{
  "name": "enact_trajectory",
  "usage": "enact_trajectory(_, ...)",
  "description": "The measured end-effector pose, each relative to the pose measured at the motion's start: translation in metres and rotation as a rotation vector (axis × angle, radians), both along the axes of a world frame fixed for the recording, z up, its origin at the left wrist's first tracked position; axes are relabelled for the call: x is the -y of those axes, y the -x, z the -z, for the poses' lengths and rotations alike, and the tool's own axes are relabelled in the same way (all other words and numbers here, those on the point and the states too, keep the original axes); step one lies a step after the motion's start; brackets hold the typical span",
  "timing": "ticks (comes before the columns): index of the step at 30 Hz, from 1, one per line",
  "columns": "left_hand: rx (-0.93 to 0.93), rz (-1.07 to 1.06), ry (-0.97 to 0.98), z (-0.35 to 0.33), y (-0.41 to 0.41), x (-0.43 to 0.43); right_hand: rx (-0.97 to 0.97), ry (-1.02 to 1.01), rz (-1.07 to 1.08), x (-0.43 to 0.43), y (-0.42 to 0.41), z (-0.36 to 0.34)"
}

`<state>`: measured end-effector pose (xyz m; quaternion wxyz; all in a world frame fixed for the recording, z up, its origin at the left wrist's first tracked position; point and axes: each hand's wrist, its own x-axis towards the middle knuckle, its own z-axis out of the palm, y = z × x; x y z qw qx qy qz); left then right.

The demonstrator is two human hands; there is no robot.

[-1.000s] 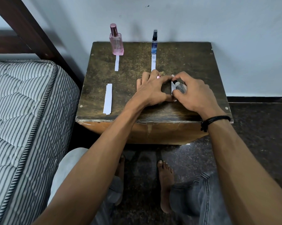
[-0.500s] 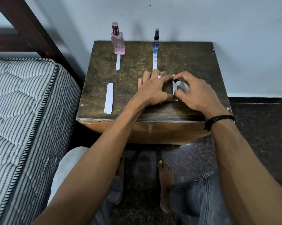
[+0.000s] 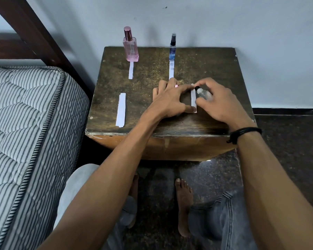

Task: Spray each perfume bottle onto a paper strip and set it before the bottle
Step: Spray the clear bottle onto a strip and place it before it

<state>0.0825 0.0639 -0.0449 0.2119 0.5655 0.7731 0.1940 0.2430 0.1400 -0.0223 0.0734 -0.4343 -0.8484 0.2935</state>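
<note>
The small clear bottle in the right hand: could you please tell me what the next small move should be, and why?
Probably press the sprayer down. The right hand grips the clear bottle with its nozzle right beside the paper strip, which the left hand holds at both ends; the pink bottle and blue bottle already have theirs.

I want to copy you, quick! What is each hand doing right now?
Left hand: holds the paper strip between thumb and forefinger.
Right hand: grips a small clear spray bottle.
</note>
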Motion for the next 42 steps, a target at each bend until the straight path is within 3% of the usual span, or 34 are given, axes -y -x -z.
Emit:
enact_trajectory(7,0.009,-0.005,-0.002,0.001,0.001,0.000,-0.028,0.119,-0.029,-0.009,-0.017,-0.003)
enact_trajectory(17,-0.011,0.012,-0.006,0.002,0.001,0.000,0.062,0.020,-0.117,-0.003,-0.009,0.001)
enact_trajectory(29,-0.003,0.014,-0.009,0.002,0.001,0.000,0.060,0.038,-0.129,-0.005,-0.008,-0.001)
enact_trajectory(34,0.000,0.009,-0.019,0.002,0.000,0.001,-0.019,0.080,-0.083,-0.007,-0.009,0.000)
enact_trajectory(42,0.042,-0.013,-0.027,0.000,0.001,0.001,-0.346,0.231,0.126,-0.013,-0.012,0.002)
